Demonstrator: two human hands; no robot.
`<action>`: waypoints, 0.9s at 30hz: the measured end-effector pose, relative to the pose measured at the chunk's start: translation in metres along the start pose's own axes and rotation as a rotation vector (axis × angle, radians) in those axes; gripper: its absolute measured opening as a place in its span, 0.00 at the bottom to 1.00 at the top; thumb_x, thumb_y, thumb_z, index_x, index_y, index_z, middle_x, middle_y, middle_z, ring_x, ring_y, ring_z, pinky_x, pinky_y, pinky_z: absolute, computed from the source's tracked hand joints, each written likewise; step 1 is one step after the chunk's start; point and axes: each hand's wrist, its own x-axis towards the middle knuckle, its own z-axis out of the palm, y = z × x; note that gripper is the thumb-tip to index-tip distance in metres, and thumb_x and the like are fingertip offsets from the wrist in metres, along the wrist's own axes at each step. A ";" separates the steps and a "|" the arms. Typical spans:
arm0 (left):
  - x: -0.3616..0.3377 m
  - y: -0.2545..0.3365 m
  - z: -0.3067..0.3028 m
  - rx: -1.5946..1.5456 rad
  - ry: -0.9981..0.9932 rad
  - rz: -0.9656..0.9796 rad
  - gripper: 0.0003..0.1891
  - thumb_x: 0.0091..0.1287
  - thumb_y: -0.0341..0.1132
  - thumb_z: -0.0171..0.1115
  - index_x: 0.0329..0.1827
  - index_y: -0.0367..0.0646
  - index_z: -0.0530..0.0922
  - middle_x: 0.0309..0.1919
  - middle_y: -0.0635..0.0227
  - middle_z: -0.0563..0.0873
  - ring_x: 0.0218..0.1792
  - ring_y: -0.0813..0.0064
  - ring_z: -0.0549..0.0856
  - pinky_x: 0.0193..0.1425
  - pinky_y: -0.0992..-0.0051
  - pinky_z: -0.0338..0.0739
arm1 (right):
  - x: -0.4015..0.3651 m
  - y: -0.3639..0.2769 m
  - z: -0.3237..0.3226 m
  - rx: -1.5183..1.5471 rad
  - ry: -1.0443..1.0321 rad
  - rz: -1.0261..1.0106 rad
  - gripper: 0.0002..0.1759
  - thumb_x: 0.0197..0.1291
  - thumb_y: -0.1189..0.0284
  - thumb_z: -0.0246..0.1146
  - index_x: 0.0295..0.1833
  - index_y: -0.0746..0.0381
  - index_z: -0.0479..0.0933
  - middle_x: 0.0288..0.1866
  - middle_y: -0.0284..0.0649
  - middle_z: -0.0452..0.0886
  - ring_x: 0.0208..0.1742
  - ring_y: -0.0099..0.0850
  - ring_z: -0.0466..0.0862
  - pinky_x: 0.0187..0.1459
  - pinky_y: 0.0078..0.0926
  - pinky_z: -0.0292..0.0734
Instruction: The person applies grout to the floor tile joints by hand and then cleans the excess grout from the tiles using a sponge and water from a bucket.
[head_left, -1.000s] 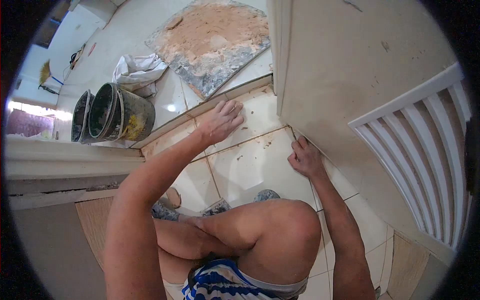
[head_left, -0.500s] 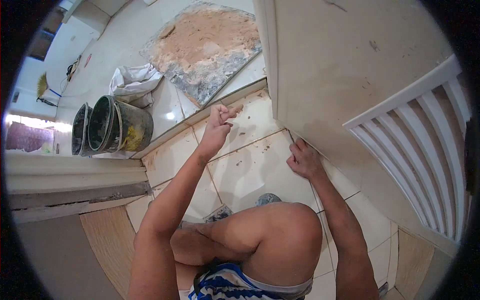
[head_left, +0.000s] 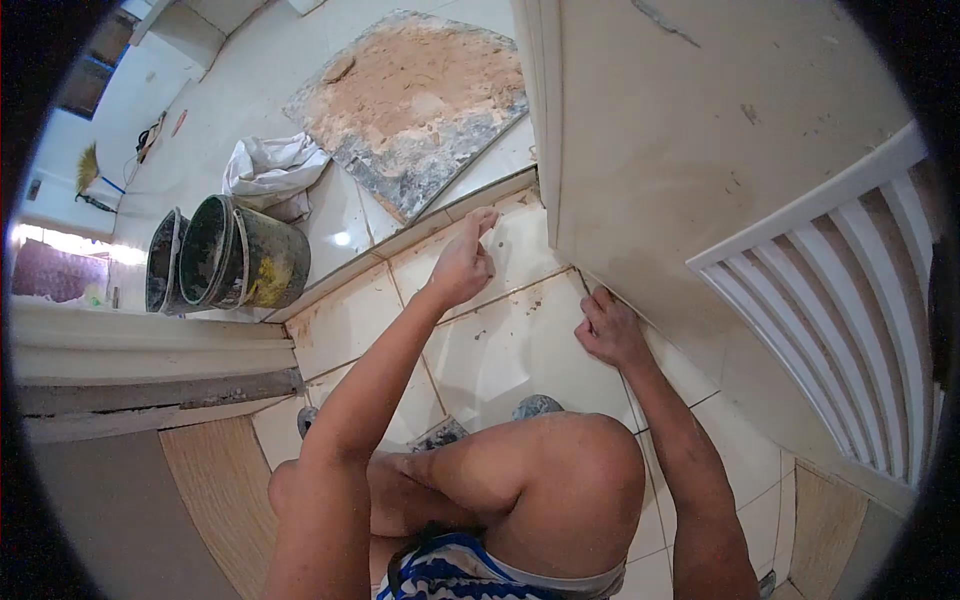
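My left hand (head_left: 464, 270) is over the pale floor tiles (head_left: 380, 335), close to the low step edge. Its fingers are bent together, with one reaching forward; whatever lies in them, if anything, is hidden. My right hand (head_left: 612, 332) rests low at the foot of the white wall panel (head_left: 660, 190), beside a dark tile joint. Those fingers are curled in a pinch, and I cannot make out what they hold. Small brown crumbs (head_left: 535, 300) lie on the tile between my hands.
Beyond the step lies a grey board (head_left: 400, 185) heaped with sandy brown powder (head_left: 420, 75). Two dirty black buckets (head_left: 275, 262) and a crumpled white sack (head_left: 270, 165) stand left. A white slatted panel (head_left: 830, 230) is on the right. My bent knee (head_left: 590, 450) is below.
My left hand has moved slightly right, and its wrist has turned. My right hand stays at the foot of the wall. The view has shifted a little.
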 end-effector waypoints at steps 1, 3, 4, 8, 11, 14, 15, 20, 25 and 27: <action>0.001 0.001 -0.001 0.063 0.026 -0.002 0.29 0.55 0.18 0.47 0.64 0.39 0.60 0.63 0.48 0.74 0.39 0.60 0.84 0.47 0.64 0.78 | 0.000 0.001 0.000 -0.001 0.002 -0.002 0.12 0.42 0.75 0.61 0.37 0.63 0.71 0.38 0.46 0.70 0.42 0.46 0.77 0.40 0.46 0.74; 0.003 0.000 -0.003 0.154 0.052 0.006 0.33 0.55 0.18 0.47 0.68 0.40 0.58 0.61 0.49 0.75 0.39 0.59 0.83 0.47 0.64 0.78 | 0.002 0.000 -0.002 -0.033 0.056 -0.076 0.13 0.42 0.75 0.61 0.37 0.62 0.71 0.38 0.46 0.70 0.41 0.47 0.76 0.40 0.46 0.74; 0.003 -0.001 -0.004 0.243 0.075 0.010 0.36 0.55 0.18 0.47 0.72 0.41 0.55 0.60 0.49 0.76 0.39 0.58 0.83 0.46 0.63 0.78 | 0.002 -0.001 -0.004 -0.032 0.057 -0.078 0.13 0.42 0.75 0.61 0.37 0.62 0.71 0.38 0.46 0.70 0.41 0.47 0.76 0.40 0.46 0.74; 0.000 0.018 -0.003 0.141 0.153 0.009 0.41 0.55 0.18 0.47 0.76 0.42 0.50 0.57 0.51 0.77 0.39 0.56 0.83 0.45 0.62 0.78 | 0.003 -0.004 -0.007 -0.067 -0.019 -0.042 0.13 0.46 0.72 0.60 0.39 0.65 0.74 0.40 0.48 0.71 0.40 0.48 0.80 0.43 0.48 0.77; 0.001 0.011 0.004 0.111 0.189 0.011 0.43 0.55 0.19 0.47 0.78 0.41 0.45 0.53 0.52 0.78 0.37 0.53 0.83 0.43 0.61 0.78 | 0.004 -0.006 -0.011 -0.074 -0.018 -0.047 0.13 0.46 0.72 0.61 0.39 0.65 0.74 0.40 0.48 0.72 0.41 0.48 0.80 0.43 0.48 0.77; 0.011 0.000 0.005 0.182 0.234 0.093 0.42 0.55 0.19 0.49 0.77 0.38 0.47 0.62 0.47 0.73 0.35 0.50 0.83 0.40 0.60 0.79 | 0.003 -0.004 -0.008 -0.075 -0.013 -0.048 0.13 0.46 0.72 0.61 0.39 0.65 0.73 0.39 0.48 0.72 0.40 0.48 0.80 0.42 0.47 0.77; 0.020 -0.001 0.008 0.260 0.317 0.132 0.41 0.55 0.20 0.50 0.76 0.37 0.48 0.66 0.43 0.67 0.34 0.48 0.82 0.38 0.60 0.79 | 0.003 -0.005 -0.007 -0.069 -0.022 -0.029 0.12 0.46 0.73 0.61 0.38 0.65 0.73 0.39 0.48 0.71 0.40 0.48 0.79 0.41 0.47 0.77; 0.031 -0.005 0.028 0.510 0.394 0.104 0.34 0.57 0.23 0.53 0.69 0.32 0.56 0.74 0.35 0.48 0.33 0.43 0.82 0.34 0.56 0.79 | 0.003 -0.002 -0.006 -0.059 -0.020 -0.034 0.12 0.46 0.73 0.61 0.38 0.65 0.73 0.39 0.48 0.71 0.40 0.48 0.79 0.41 0.47 0.77; 0.012 0.017 0.023 0.603 0.207 -0.100 0.27 0.57 0.26 0.55 0.61 0.30 0.61 0.75 0.35 0.47 0.34 0.42 0.83 0.31 0.54 0.78 | 0.003 -0.002 -0.005 -0.065 -0.071 -0.004 0.12 0.47 0.73 0.61 0.38 0.65 0.72 0.40 0.48 0.71 0.39 0.48 0.79 0.40 0.47 0.77; -0.003 0.018 0.026 0.572 0.199 -0.092 0.27 0.57 0.25 0.54 0.61 0.31 0.61 0.74 0.34 0.50 0.33 0.43 0.83 0.31 0.53 0.78 | 0.003 -0.005 -0.009 -0.036 -0.081 0.013 0.12 0.46 0.73 0.60 0.39 0.65 0.72 0.40 0.48 0.71 0.39 0.48 0.79 0.40 0.47 0.77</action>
